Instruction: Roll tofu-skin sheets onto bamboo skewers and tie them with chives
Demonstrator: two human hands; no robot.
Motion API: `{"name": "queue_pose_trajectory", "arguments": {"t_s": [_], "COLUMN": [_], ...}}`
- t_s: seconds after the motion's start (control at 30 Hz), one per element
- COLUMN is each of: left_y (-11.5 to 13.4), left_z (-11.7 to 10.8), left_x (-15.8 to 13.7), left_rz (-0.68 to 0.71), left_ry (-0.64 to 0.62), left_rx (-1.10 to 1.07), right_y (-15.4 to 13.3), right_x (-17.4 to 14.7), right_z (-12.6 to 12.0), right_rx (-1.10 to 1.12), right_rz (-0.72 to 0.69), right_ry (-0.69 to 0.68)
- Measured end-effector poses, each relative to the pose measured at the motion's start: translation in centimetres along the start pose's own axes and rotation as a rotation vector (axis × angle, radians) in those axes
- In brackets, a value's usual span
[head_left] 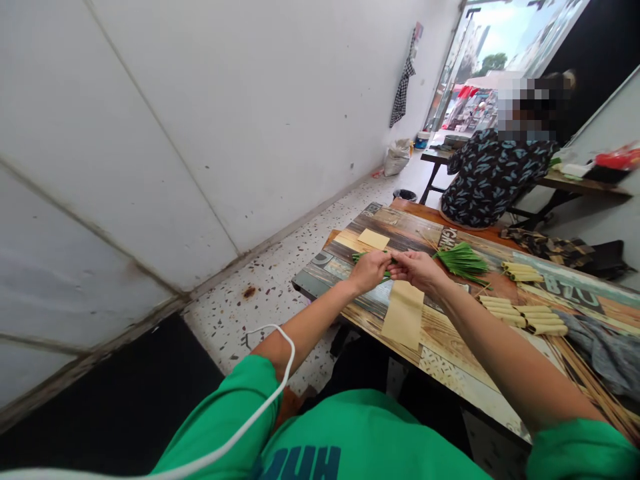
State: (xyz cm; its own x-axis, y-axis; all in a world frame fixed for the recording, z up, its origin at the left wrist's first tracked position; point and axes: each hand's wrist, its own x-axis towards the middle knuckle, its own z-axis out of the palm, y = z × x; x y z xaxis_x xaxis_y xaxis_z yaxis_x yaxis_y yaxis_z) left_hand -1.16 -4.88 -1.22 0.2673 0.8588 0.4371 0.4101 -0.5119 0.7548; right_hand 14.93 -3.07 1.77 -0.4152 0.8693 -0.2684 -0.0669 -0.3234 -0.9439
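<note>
Fingers (393, 269) of both hands are brought tip to tip above the desk; those of the left are closed on thin greens, while whether anything is pinched in those of the right cannot be told, the contact being small and partly hidden.

The desk (453, 323), printed with a wood-plank pattern, is reached over from its near edge. Beyond its far end a co-worker (500, 170) in a patterned top is seen from behind. Both arms are stretched forward: the left forearm (310, 320) is slanted up and to the right, the right forearm (505, 350) up and to the left, so that a wedge is formed. The left hand (369, 271) is held with its back upward and its fingers curled; the right hand (414, 270) is turned inward, its fingers extended toward the left's.

A grey cloth (607, 350) is laid at the right, near long sticks (595, 380). Below the hands a large sheet (404, 320) is spread, its far edge partly covered by the right hand. Past the right hand a green bundle (461, 259) is fanned out. A small sheet (374, 239) is placed just beyond the left hand. Pale rolls (523, 272) are grouped to the right. Ends of the greens (357, 257) are left protruding from the left hand.
</note>
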Motion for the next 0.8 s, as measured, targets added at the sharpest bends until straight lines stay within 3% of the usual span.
{"name": "queue_pose_trajectory", "arguments": {"t_s": [0.07, 0.17, 0.23, 0.4, 0.47, 0.6, 0.8], "left_y": [0.0, -0.2, -0.4, -0.4, -0.3, -0.7, -2.1], "left_z": [0.0, 0.5, 0.9, 2.6, 3.5, 5.0, 5.1], "left_x": [-0.2, -1.0, -1.7, -3.4, -4.0, -5.5, -8.2], "left_rz": [-0.093, -0.374, -0.531, -0.657, -0.606, -0.354, 0.244], "left_ry": [-0.029, -0.112, -0.166, -0.128, -0.095, -0.097, -0.262], "left_rx": [-0.214, -0.684, -0.872, -0.824, -0.704, -0.431, -0.136], "right_y": [0.6, 2.1, 3.5, 6.2, 6.9, 9.1, 13.5], "right_x": [-0.6, -2.0, -3.2, -5.8, -6.5, -7.8, -10.7], "right_z": [-0.4, -1.1, -1.4, -2.3, -2.7, -3.2, -2.4], "right_rx": [0.029, 0.055, 0.039, -0.095, -0.190, -0.416, -0.859], "right_rz": [-0.013, -0.092, -0.160, -0.243, -0.257, -0.327, -0.696], "right_ry": [0.010, 0.008, 0.013, 0.085, 0.130, 0.241, 0.378]}}
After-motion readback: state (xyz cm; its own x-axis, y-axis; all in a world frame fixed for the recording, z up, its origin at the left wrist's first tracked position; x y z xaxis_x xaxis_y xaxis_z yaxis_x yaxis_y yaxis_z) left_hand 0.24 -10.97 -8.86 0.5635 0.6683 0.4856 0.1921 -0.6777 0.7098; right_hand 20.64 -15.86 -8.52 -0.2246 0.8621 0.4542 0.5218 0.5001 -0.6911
